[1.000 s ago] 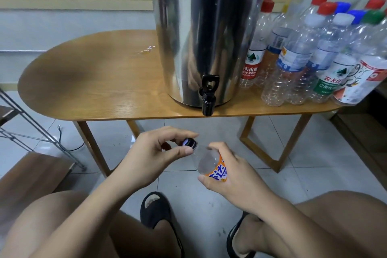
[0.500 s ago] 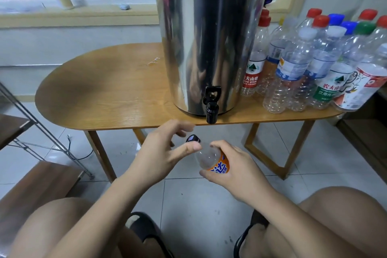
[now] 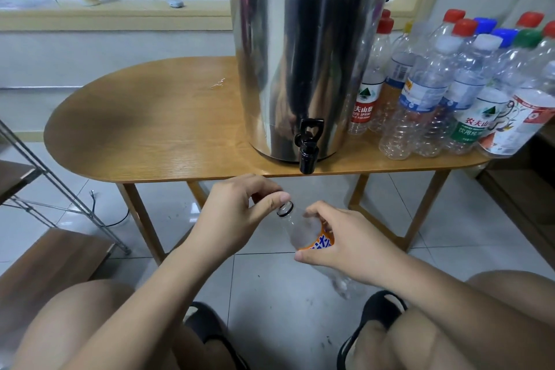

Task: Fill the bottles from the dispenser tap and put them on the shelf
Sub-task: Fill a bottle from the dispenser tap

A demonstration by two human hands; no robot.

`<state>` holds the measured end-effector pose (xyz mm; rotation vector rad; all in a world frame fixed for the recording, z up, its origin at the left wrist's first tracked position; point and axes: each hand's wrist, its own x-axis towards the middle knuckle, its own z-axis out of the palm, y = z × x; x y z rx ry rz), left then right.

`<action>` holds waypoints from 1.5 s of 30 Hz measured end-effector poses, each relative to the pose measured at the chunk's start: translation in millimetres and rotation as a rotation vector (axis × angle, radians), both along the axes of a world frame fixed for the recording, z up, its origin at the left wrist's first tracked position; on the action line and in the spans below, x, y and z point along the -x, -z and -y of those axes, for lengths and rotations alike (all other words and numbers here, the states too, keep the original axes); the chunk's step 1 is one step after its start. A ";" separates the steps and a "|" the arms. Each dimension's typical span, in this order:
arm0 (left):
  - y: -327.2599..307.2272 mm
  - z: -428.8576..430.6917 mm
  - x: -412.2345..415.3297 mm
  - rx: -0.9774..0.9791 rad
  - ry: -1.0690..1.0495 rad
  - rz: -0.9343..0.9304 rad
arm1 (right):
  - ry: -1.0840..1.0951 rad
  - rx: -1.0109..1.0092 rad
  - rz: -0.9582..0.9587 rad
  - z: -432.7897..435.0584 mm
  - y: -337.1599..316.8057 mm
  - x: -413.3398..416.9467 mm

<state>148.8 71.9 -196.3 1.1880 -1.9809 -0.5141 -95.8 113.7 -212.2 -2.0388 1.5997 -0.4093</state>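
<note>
Head view: orange-labelled bottle (image 3: 303,234), gripped in right hand (image 3: 351,243), left hand (image 3: 237,216) curled beside its mouth, contents unclear, is best centred beneath tap (image 3: 307,147).

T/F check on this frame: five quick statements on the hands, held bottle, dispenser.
1. The right hand grips the orange-labelled bottle. True.
2. The left hand is on the tap. False: it is at the bottle's neck, below the tap.
3. The dispenser stands on the floor. False: it stands on the wooden table.
4. Capped bottles stand on the table, to the right of the dispenser. True.
5. The held bottle's mouth touches the tap spout. False: it is apart from the spout, lower, with the bottle tilted.
</note>
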 end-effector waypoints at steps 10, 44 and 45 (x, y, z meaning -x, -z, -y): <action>-5.5 42.3 -14.5 0.071 -0.239 0.104 | 0.206 0.012 0.236 22.3 28.1 18.7; -92.6 37.2 44.5 0.446 0.035 0.097 | 0.235 0.096 0.392 32.3 37.4 0.0; -90.6 36.0 44.8 0.459 0.033 0.087 | 0.232 0.093 0.390 32.2 37.4 -0.4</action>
